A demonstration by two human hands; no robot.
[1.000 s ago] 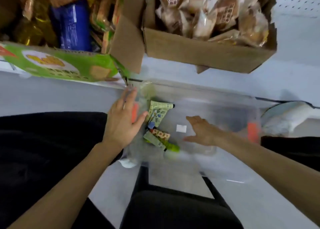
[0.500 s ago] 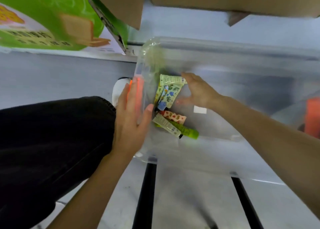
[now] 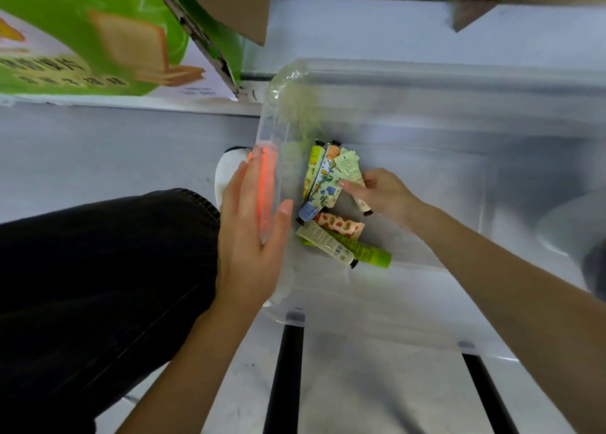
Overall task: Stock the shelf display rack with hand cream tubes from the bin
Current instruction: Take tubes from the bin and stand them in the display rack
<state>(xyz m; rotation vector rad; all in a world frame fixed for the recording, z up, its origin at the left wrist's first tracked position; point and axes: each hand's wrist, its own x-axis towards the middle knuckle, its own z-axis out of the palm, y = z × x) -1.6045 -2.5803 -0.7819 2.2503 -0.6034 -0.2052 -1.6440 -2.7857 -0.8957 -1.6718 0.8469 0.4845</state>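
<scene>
- The tubes lie in a loose heap on the bottom of the clear bin, at its left end; none is out of it yet
- Our right hand is down in the bin on the upper bunch, with its fingers curled onto a pale tube and the flowered one beside it; the blur keeps us from telling how firm the hold is
- Three more tubes lie just below that bunch, untouched
- Our left hand presses flat on the bin's left wall over the orange latch, fingers straight and holding nothing
- As we judge it, several slick tubes taken at once may fan out, and one may slip back as we lift
- The bin may skid if the left hand lets go
- The green box overhangs close above, and a hasty lift could knock it
</scene>
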